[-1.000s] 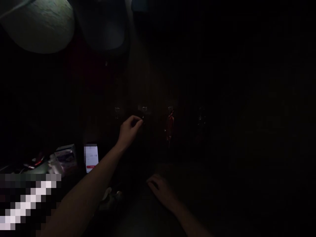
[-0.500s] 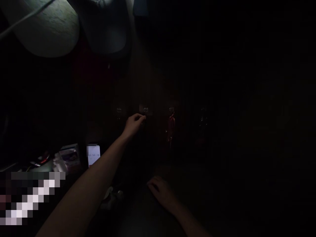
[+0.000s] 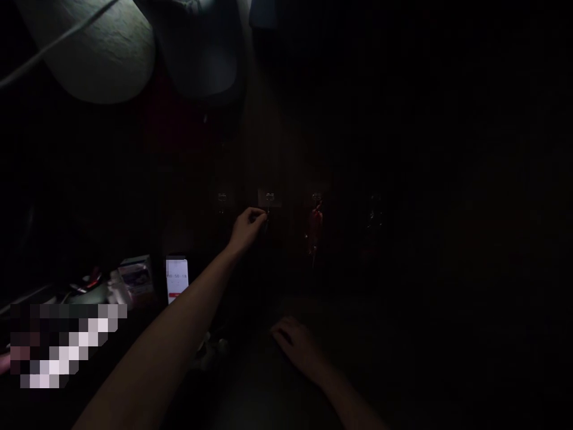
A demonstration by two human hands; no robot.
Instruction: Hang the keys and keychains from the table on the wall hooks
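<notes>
In very dim light my left hand [image 3: 248, 229] reaches up to a small shiny hook [image 3: 270, 197] on a pale plate. Its thumb and fingers are pinched just below the hook; whatever hangs there is small and too dark to name. My right hand [image 3: 293, 341] lies lower down on a dark surface, thumb apart from its loosely bent fingers, with nothing seen in it. To the right of the left hand, a dark red hanging item [image 3: 316, 224] with shiny metal bits dangles from another hook [image 3: 317, 196].
A pale cap [image 3: 107, 65] and a dark cap [image 3: 201, 60] hang at upper left, crossed by a cord. A lit phone [image 3: 177, 279] stands behind my left forearm, beside a small box [image 3: 136, 278]. More hooks flank the middle one; earbud-like white items [image 3: 210, 352] lie below.
The whole view has shifted slightly, so most things sit a little farther right. My left hand stays pinched below the same hook, and my right hand stays resting.
</notes>
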